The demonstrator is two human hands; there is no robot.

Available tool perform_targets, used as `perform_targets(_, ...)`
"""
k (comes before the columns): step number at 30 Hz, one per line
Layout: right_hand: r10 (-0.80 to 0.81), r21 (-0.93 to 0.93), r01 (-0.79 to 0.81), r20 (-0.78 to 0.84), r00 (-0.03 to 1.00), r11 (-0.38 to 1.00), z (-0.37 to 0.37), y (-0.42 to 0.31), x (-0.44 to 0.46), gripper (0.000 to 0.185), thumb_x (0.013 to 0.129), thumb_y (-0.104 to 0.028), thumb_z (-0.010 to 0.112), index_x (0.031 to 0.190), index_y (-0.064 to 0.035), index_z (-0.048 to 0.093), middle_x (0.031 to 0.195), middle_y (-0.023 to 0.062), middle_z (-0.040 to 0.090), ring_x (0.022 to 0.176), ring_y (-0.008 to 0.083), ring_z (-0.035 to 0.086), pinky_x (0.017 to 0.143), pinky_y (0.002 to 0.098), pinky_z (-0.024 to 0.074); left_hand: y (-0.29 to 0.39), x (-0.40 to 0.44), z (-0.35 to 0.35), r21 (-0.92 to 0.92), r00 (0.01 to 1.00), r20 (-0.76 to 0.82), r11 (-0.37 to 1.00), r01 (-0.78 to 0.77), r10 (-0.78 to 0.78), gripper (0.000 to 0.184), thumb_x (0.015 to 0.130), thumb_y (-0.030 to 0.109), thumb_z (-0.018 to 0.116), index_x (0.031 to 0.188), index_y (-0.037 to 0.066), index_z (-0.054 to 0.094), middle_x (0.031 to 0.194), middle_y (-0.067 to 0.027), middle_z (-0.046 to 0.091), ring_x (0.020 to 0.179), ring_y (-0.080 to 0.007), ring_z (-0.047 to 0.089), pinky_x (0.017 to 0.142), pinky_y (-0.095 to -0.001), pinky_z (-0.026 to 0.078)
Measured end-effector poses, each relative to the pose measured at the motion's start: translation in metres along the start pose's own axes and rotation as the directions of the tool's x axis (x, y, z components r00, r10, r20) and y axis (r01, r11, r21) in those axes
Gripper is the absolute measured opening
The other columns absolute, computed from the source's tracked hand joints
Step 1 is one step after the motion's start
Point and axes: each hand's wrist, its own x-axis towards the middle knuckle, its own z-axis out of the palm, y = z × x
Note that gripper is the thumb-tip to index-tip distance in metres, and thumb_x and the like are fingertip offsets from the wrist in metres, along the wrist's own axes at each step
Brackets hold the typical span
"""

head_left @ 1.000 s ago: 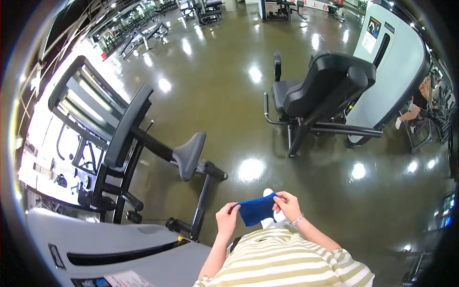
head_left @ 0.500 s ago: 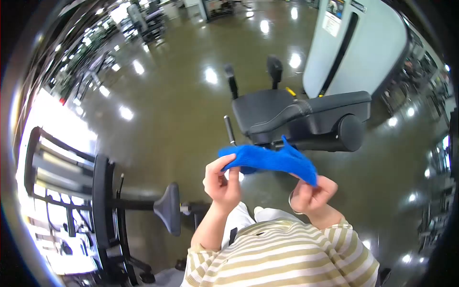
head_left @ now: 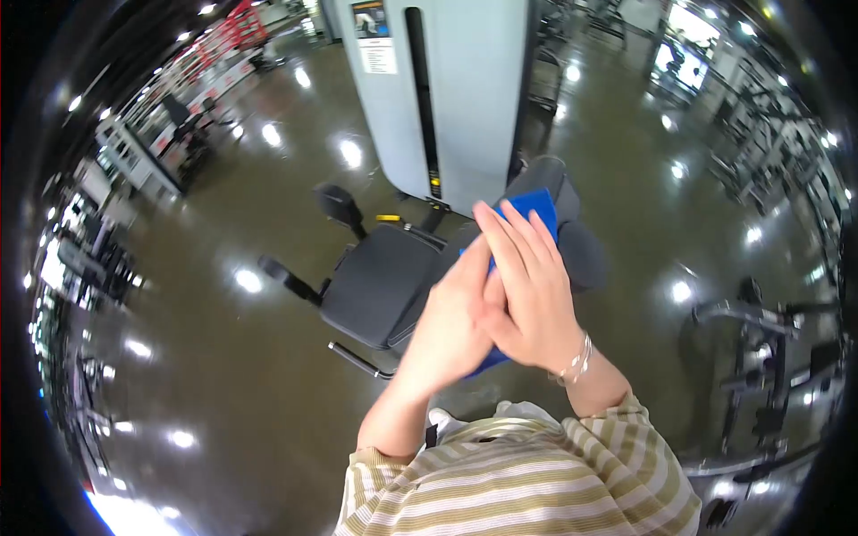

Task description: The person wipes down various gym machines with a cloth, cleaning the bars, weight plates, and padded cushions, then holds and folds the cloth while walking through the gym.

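A blue cloth (head_left: 542,207) is in front of me at my hands, its top corner showing beyond my fingertips and a lower part below my palms. My left hand (head_left: 453,320) is at the cloth, with most of its fingers hidden behind the other hand. Across it lies my right hand (head_left: 534,299), its fingers stretched out flat and its thumb over the left hand. The middle of the cloth is covered by both hands. A bracelet (head_left: 581,360) circles my right wrist.
A black padded exercise machine seat (head_left: 366,284) stands just beyond my hands, with handles beside it. Its tall grey housing (head_left: 474,98) rises behind. More gym equipment (head_left: 760,348) stands to the right. Shiny floor (head_left: 241,375) reflects the ceiling lights.
My hands were apart with the cloth stretched between them; now they are together, the right over the left. My view has swung right, so the seat and housing sit further left.
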Motion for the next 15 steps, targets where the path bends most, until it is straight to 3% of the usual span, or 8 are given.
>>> perform_targets(2,0.054,-0.035,-0.052,0.04,0.998,0.998,0.004,0.006,0.014,0.067,0.081,-0.04,0.056,0.128,0.0065,0.04,0.126,0.0222,0.049,0.12,0.0396,0.042,0.104,0.0482,0.025,-0.007,0.023,-0.01,-0.345,0.957,0.264,0.914,0.213,-0.124,0.043,0.089,0.016,0.049,0.126,-0.005,0.04,0.115,-0.0161,0.057,0.103,-0.0196,0.057,0.085,-0.0314,0.046)
perform_targets(4,0.152,-0.01,-0.152,-0.016,0.988,0.988,0.009,0.01,0.02,0.065,0.082,-0.038,0.054,0.127,0.0073,0.042,0.122,0.0231,0.051,0.119,0.0405,0.043,0.105,0.0481,0.0249,-0.014,0.039,-0.011,-0.427,0.949,0.316,0.89,0.16,-0.02,0.04,0.089,0.014,0.049,0.123,-0.006,0.041,0.113,-0.0132,0.058,0.1,-0.0144,0.055,0.084,-0.0289,0.046)
perform_targets(5,0.168,-0.04,-0.168,-0.004,0.986,0.985,0.007,0.007,0.018,0.063,0.083,-0.035,0.053,0.127,0.0078,0.04,0.127,0.0241,0.047,0.122,0.0417,0.039,0.105,0.0483,0.0241,-0.014,0.039,-0.009,-0.419,0.954,0.3,0.898,0.135,-0.003,0.041,0.089,0.018,0.045,0.125,-0.002,0.041,0.116,-0.0236,0.054,0.107,-0.0301,0.055,0.086,-0.0354,0.044)
perform_targets(8,0.202,-0.108,-0.204,-0.027,0.979,0.973,0.003,-0.014,-0.004,0.063,0.084,-0.034,0.053,0.129,0.0083,0.037,0.134,0.026,0.038,0.126,0.0442,0.031,0.106,0.0494,0.0226,-0.017,0.018,-0.004,-0.349,0.976,0.219,0.934,0.07,0.008,0.048,0.09,0.019,0.044,0.131,-0.004,0.035,0.125,-0.0272,0.047,0.113,-0.0362,0.05,0.09,-0.0377,0.043)
perform_targets(9,0.182,-0.054,-0.181,0.0,0.983,0.982,0.001,-0.02,-0.015,0.065,0.085,-0.033,0.052,0.131,0.0085,0.032,0.138,0.0266,0.03,0.129,0.0465,0.024,0.106,0.0505,0.0206,-0.007,0.006,-0.007,-0.198,0.971,0.223,0.971,0.131,-0.085,0.053,0.09,0.02,0.045,0.135,-0.005,0.029,0.132,-0.0295,0.038,0.121,-0.0407,0.042,0.095,-0.04,0.04)
perform_targets(12,0.206,0.009,-0.207,0.021,0.978,0.978,0.0,-0.031,-0.029,0.066,0.085,-0.031,0.052,0.132,0.0085,0.03,0.138,0.0263,0.029,0.13,0.0464,0.024,0.107,0.051,0.0188,-0.014,-0.012,-0.003,0.076,0.983,0.095,0.983,-0.165,0.157,0.052,0.09,0.018,0.045,0.135,-0.004,0.029,0.133,-0.0295,0.037,0.124,-0.043,0.037,0.099,-0.0425,0.037)
perform_targets(14,0.203,-0.028,-0.202,0.042,0.978,0.979,-0.004,-0.019,-0.013,0.065,0.086,-0.032,0.051,0.132,0.0086,0.031,0.138,0.0263,0.031,0.129,0.0458,0.025,0.107,0.0508,0.0188,-0.014,0.002,-0.005,0.073,0.984,0.144,0.99,-0.119,0.108,0.051,0.091,0.017,0.041,0.136,-0.003,0.026,0.133,-0.0293,0.037,0.123,-0.0428,0.037,0.099,-0.0414,0.037)
perform_targets(15,0.2,-0.061,-0.195,0.069,0.977,0.979,-0.006,-0.011,-0.003,0.064,0.086,-0.033,0.05,0.131,0.0087,0.032,0.137,0.0262,0.032,0.129,0.0453,0.025,0.107,0.0505,0.0187,-0.02,0.017,-0.004,-0.202,0.97,0.231,0.979,-0.027,0.074,0.052,0.092,0.017,0.039,0.137,-0.002,0.025,0.134,-0.0285,0.037,0.123,-0.0408,0.039,0.098,-0.0402,0.037)
